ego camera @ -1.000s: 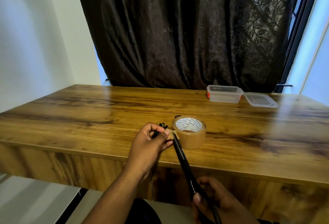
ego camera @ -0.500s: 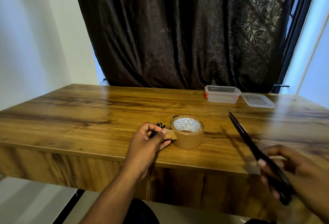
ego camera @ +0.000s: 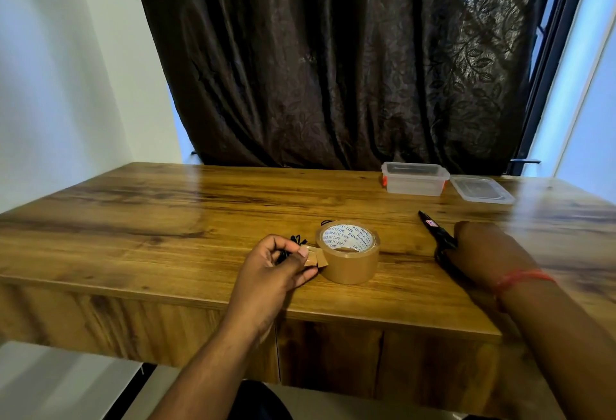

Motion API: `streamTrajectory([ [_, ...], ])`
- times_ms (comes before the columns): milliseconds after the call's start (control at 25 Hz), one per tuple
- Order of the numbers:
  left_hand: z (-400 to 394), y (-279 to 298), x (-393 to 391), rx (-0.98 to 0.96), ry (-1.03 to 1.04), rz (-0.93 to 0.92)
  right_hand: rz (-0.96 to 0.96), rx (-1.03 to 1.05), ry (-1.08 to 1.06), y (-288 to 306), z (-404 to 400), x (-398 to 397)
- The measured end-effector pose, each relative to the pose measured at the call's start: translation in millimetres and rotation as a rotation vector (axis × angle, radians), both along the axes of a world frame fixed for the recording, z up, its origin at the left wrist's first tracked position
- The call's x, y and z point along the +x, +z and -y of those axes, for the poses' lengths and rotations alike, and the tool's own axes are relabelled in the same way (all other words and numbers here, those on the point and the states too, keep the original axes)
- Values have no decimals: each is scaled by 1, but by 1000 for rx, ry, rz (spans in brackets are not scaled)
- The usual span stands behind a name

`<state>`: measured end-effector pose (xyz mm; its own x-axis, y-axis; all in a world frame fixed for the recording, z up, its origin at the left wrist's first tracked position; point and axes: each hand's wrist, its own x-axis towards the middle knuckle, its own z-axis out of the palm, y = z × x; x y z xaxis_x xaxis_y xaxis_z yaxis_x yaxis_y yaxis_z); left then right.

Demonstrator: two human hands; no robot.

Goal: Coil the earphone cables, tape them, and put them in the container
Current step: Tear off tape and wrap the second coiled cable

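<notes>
Earphone cable (ego camera: 289,247) and a tape piece (ego camera: 315,258) are pinched by the left hand (ego camera: 271,271); the right hand (ego camera: 483,249) grips scissors (ego camera: 438,236) on the surface (ego camera: 166,219).

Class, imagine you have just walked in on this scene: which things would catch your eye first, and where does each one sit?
The brown tape roll stands out near the front edge of the wooden table. Just left of it the left hand pinches a cut piece of tape together with the black earphone cable. To the right, the right hand rests on black scissors lying on the table, and a clear container sits open at the far edge beside its lid.
</notes>
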<state>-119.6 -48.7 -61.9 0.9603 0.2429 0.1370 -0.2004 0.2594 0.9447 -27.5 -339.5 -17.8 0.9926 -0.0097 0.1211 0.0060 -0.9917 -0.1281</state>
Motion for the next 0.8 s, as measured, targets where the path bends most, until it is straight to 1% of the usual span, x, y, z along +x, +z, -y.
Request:
streamTrajectory([
  [80, 0, 0, 0, -2, -5, 11, -46, -44, -33, 1, -1, 5],
  [120, 0, 0, -1, 2, -8, 16, -28, -79, -37, 2, -3, 4],
  [160, 0, -1, -1, 8, -9, 20, 53, -120, -21, 2, -6, 1],
  [200, 0, -1, -1, 17, -8, 22, 183, -141, 43, 1, -12, -6],
  [240, 0, -1, -1, 24, -4, 22, 316, -92, 161, -1, -21, -17],
  [280, 0, -1, -1, 28, -2, 23, 390, 30, 316, -1, -34, -31],
  [320, -1, -1, -1, 27, -3, 25, 378, 149, 463, 1, -49, -46],
  [360, -1, -1, -1, 26, -7, 26, 322, 210, 577, 3, -64, -59],
  [440, 0, -1, -2, 25, -11, 26, 234, 156, 675, -3, -84, -68],
  [480, 0, 0, -2, 32, -11, 25, 235, 135, 678, -8, -86, -67],
  [640, 2, 2, -5, 60, -20, 23, 255, 197, 610, -20, -73, -60],
  [800, 0, 4, -6, 35, -51, 24, 330, 177, 471, -21, -47, -55],
])
